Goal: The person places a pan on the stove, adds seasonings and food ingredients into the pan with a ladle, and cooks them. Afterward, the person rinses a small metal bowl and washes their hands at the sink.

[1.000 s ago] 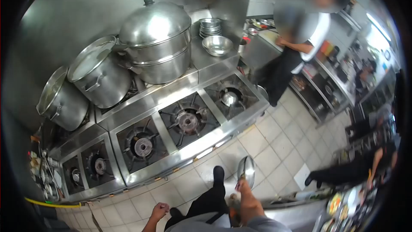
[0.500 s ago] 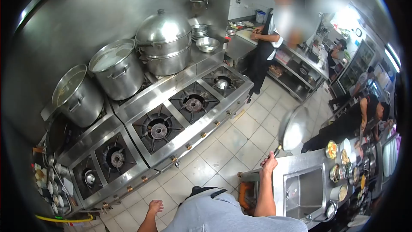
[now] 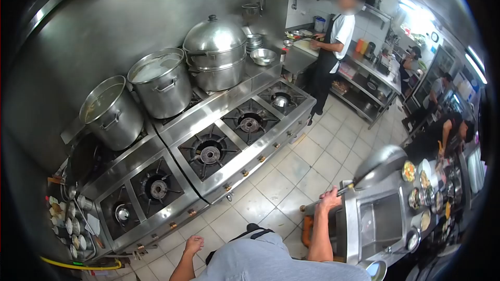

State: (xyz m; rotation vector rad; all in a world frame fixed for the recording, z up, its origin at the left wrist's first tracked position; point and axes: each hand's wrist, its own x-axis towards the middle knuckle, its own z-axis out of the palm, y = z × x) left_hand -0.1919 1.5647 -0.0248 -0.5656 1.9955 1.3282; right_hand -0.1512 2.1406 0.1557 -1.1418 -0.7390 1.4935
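My right hand (image 3: 329,198) grips the handle of a steel frying pan (image 3: 383,165), held tilted above the steel counter (image 3: 364,213) at my right, near its sink basin (image 3: 383,224). My left hand (image 3: 194,243) hangs low by my side with fingers curled and nothing in it. I stand on the tiled floor in front of a long gas range (image 3: 208,151).
Two large stockpots (image 3: 112,112) (image 3: 161,80) and a lidded steamer pot (image 3: 216,52) stand behind the burners. A person in a white shirt and apron (image 3: 333,47) works at the far counter. Other people are at the right. Small bowls of food (image 3: 422,192) line the right counter.
My right hand has lowered the pan from upright over the floor to a flatter tilt over the counter. My view has shifted slightly right.
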